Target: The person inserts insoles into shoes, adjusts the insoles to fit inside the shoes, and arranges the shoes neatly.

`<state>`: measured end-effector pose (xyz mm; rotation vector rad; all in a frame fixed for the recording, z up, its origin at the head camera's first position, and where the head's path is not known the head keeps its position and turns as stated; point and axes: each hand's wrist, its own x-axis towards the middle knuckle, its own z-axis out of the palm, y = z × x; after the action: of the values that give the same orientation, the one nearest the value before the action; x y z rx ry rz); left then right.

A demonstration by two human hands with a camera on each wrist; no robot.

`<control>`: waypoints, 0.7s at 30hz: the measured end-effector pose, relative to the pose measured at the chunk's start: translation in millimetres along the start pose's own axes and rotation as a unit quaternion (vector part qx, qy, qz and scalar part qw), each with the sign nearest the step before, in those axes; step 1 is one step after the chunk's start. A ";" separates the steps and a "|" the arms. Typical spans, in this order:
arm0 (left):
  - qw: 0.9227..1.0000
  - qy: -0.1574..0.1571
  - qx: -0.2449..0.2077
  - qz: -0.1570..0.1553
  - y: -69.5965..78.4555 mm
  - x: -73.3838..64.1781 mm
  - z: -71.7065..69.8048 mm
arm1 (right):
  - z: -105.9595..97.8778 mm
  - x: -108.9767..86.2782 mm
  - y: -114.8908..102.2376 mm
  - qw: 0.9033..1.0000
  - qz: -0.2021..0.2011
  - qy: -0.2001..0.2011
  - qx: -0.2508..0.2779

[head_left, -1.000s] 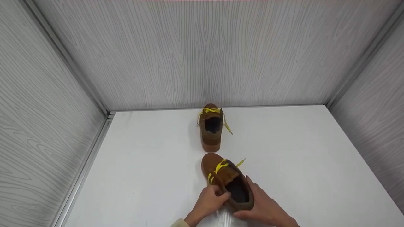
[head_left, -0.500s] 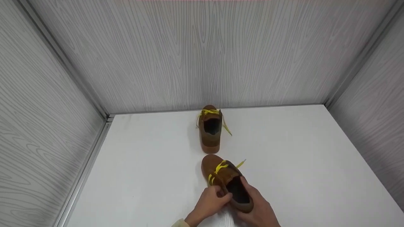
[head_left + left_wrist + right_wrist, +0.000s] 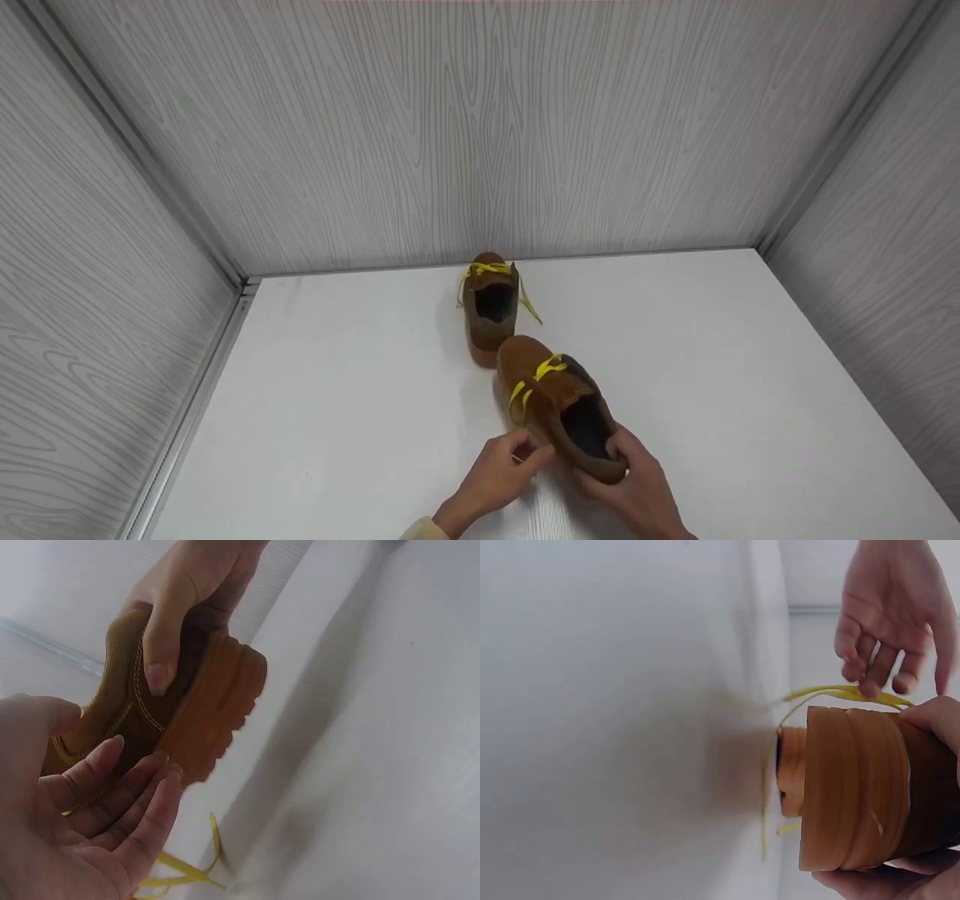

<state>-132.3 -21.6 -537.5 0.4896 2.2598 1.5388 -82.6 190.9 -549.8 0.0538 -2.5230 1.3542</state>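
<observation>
A brown low shoe with yellow laces (image 3: 525, 364) is held tilted off the white table, toe pointing away and left. My right hand (image 3: 637, 480) grips its heel end, thumb at the collar. In the left wrist view, that thumb presses the side above the ridged sole (image 3: 214, 709). My left hand (image 3: 495, 472) is beside the shoe's left side, fingers loosely bent and holding nothing. In the right wrist view, the left hand (image 3: 892, 611) appears apart from the heel (image 3: 855, 787), near a yellow lace (image 3: 840, 692). Whether its fingertips brush the shoe I cannot tell.
A matching brown shoe (image 3: 489, 334) stands upright on the white table (image 3: 360, 390) behind the held one, near the back wall (image 3: 450, 135). Its yellow lace end (image 3: 529, 304) trails to the right. Grey wood-grain panels enclose the table at left, back and right.
The held shoe has risen from the table and shifted forward and right, with my right hand still gripping its heel. My left hand has let go of the shoe's left side. The far shoe stays put.
</observation>
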 end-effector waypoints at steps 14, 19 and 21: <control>0.998 0.054 0.022 0.014 -18.8 9.7 -25.9 | -27.1 82.6 24.7 0.997 0.006 0.079 -0.006; 0.998 0.053 0.030 -0.011 -22.9 9.5 -30.4 | -24.5 118.9 31.5 0.996 0.034 0.081 -0.001; 0.998 0.053 0.033 -0.019 -24.0 9.2 -32.5 | -20.1 133.0 34.3 0.996 0.041 0.084 0.001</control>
<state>-157.8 -51.9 -549.9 0.3884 2.3927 1.5079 -211.4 239.5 -532.7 -0.1596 -2.4067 1.3319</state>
